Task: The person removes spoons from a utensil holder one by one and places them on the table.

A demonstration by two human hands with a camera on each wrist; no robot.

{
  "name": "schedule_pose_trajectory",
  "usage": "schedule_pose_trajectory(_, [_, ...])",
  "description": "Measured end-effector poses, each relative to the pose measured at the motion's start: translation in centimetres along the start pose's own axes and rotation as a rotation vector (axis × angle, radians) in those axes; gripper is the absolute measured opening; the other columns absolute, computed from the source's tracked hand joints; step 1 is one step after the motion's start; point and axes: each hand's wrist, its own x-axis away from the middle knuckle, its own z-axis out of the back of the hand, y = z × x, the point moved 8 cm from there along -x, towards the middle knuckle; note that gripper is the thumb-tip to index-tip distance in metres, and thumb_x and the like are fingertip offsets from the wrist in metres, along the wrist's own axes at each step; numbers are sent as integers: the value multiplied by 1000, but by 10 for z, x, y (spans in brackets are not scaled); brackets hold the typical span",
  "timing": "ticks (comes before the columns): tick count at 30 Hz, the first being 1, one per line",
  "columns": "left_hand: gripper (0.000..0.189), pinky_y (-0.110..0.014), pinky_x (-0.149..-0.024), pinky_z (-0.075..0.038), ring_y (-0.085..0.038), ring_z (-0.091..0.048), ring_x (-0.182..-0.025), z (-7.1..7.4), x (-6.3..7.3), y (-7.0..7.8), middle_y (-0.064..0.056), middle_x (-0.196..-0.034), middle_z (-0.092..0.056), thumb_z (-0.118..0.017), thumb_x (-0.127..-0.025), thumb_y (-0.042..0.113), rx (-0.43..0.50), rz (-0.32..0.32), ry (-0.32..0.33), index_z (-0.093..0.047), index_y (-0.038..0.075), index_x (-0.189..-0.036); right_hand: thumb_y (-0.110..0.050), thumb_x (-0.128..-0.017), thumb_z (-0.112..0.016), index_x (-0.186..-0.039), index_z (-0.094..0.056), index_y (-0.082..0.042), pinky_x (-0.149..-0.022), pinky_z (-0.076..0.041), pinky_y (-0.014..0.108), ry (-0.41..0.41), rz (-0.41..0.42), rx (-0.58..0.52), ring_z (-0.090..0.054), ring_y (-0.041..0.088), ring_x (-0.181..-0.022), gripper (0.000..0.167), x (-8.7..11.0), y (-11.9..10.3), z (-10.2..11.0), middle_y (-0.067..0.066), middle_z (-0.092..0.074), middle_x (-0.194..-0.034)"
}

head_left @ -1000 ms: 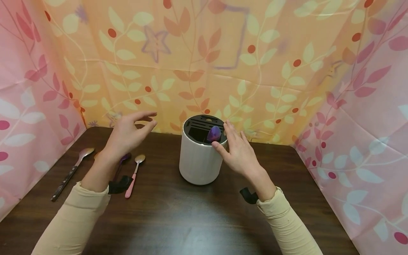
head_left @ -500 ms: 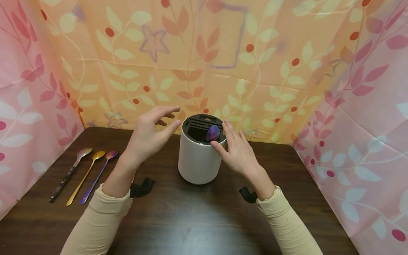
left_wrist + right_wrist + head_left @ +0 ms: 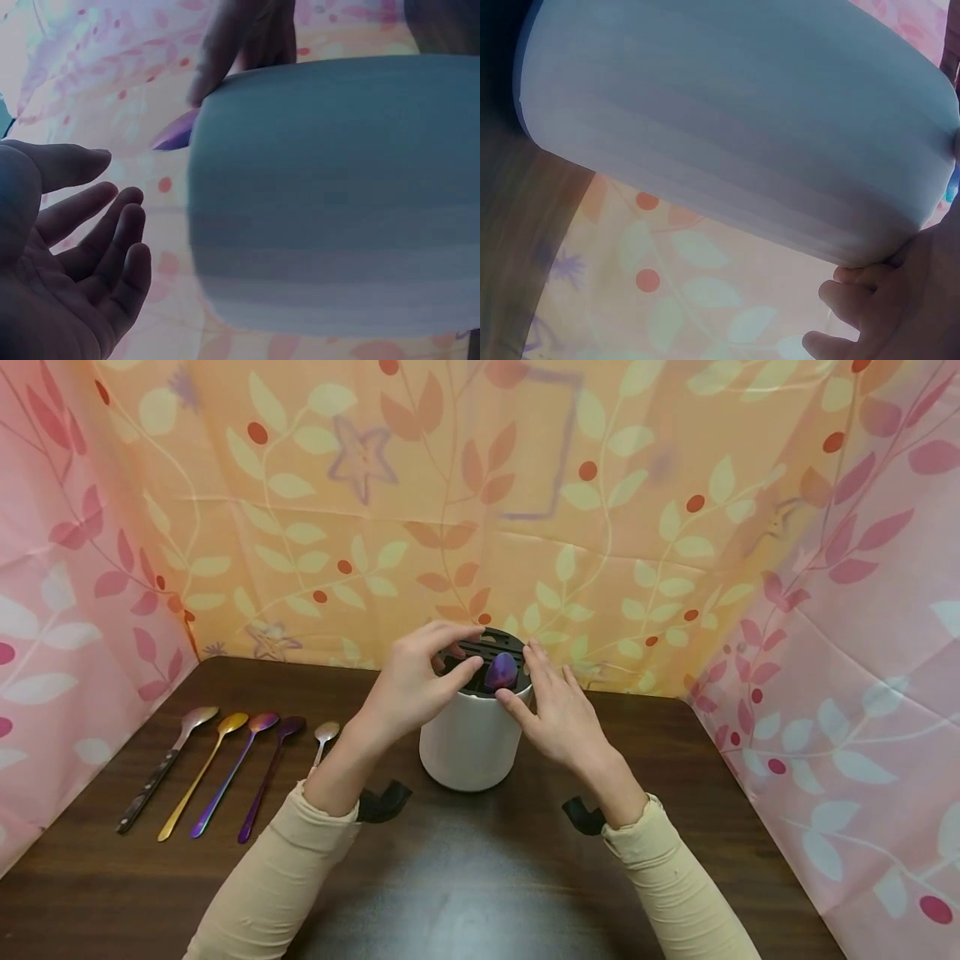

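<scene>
A white cylindrical utensil holder [image 3: 468, 747] with a black slotted top stands upright on the table. The head of a purple spoon [image 3: 501, 672] sticks up from its top. My left hand [image 3: 412, 683] hovers at the top's left side, thumb and fingers apart; in the left wrist view a gap lies between its fingertips and the purple spoon [image 3: 176, 133]. My right hand [image 3: 558, 714] rests against the holder's right rim, thumb at the front edge and the fingers fairly straight along the side. The right wrist view has its fingers touching the white wall [image 3: 727, 127].
Several long spoons lie side by side at left on the dark wood table [image 3: 465, 877]: one with a black handle [image 3: 153, 785], a gold one [image 3: 198, 781], iridescent [image 3: 232, 777] and dark purple [image 3: 266, 781] ones. A silver-headed spoon [image 3: 326, 732] is partly behind my left wrist. Patterned curtains enclose the table.
My left hand has moved right, from above the spoons to the holder's top, uncovering several spoons. The right hand stays at the rim. The purple spoon in the holder has not visibly moved.
</scene>
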Motion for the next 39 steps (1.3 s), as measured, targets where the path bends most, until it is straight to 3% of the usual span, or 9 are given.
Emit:
schedule_pose_trajectory(11, [32,-35,-74,-56,-20,-68,-91,-22,-4,-10,-8,-114,-72,-77,-95,10,-30,33,-52,-74,3,-126,-75,-102,-33,-167,-18,-8,-129,-9,54,9,6,-3,-25,25,-157,94,0,0,-1,7,-14,-174])
schedule_pose_trajectory(21, [19,-32,-75,-55,-15,-65,-86,-28,-5,-6,-5,-102,-73,-76,-95,7,-2,-17,-53,-78,4,-114,-75,-102,-33,-167,-19,-8,-129,-9,55,18,14,-8,-25,25,-157,95,0,0,-1,7,-14,-174])
schedule_pose_trajectory(39, [24,-34,-84,-62,-19,-73,-95,-32,-4,-9,-9,-115,-74,-76,-95,6,76,66,-61,-76,4,-120,-74,-102,-34,-167,-19,-7,-129,-9,54,14,9,-13,-22,23,-158,94,1,0,0,7,-14,-174])
